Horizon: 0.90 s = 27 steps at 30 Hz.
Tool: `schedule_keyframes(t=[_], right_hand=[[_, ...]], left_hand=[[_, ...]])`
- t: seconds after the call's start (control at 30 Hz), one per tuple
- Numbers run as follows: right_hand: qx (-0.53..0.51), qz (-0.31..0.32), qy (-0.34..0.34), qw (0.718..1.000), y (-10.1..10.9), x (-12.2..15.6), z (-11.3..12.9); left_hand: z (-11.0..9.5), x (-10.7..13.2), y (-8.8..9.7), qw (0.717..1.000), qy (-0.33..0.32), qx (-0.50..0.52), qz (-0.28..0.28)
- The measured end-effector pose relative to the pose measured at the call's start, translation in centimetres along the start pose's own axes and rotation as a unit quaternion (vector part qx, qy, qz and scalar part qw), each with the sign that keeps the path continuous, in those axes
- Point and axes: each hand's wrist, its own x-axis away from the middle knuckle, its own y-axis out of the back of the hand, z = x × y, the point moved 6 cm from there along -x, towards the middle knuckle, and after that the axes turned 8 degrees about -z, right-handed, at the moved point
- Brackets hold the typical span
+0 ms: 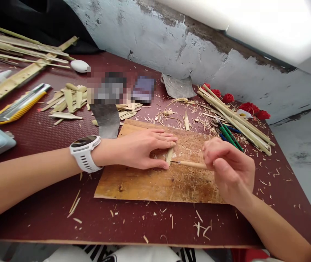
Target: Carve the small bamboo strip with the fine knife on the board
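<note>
My left hand (144,147), with a watch on its wrist, lies over a scuffed wooden board (133,182). Its fingers and thumb pin a short pale bamboo strip (169,154) against that surface. From the other side my right hand (228,169) grips a carving tool (191,164) by its slim wooden handle. The tool's thin metal tip meets the strip near my left thumb, apparently touching it. Part of the strip is hidden under my left fingers, and the handle's rear end is inside my right fist.
A yellow utility knife (21,105) and bamboo pieces (68,100) lie left. Behind the board are a grey sheet (107,120) and a phone-like object (144,89), blurred out. Long bamboo sticks (236,118), green-handled tools (230,137) and red flowers (250,108) lie right. Shavings litter the dark red table (133,225).
</note>
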Motion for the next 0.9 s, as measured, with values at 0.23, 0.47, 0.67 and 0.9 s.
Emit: schedule_keyframes(t=[0.23,0.47,0.67,0.9], right_hand=[[-0.169,0.087,-0.116,0.975,-2.3,-1.2,0.1],[-0.215,0.168,-0.107,0.956,-5.6,-2.0,1.3],[-0.213,0.145,-0.105,0.96,-7.6,-2.2,1.3],[-0.168,0.092,-0.063,0.979,-8.2,-1.5,1.0]], left_hand=[[-0.1,0.0,0.0,1.0,0.002,-0.006,0.009],[-0.1,-0.1,-0.2,1.0,-0.002,-0.004,0.009],[-0.3,-0.1,-0.2,1.0,-0.006,-0.003,0.016],[-0.6,-0.2,0.1,0.999,-0.019,0.032,0.004]])
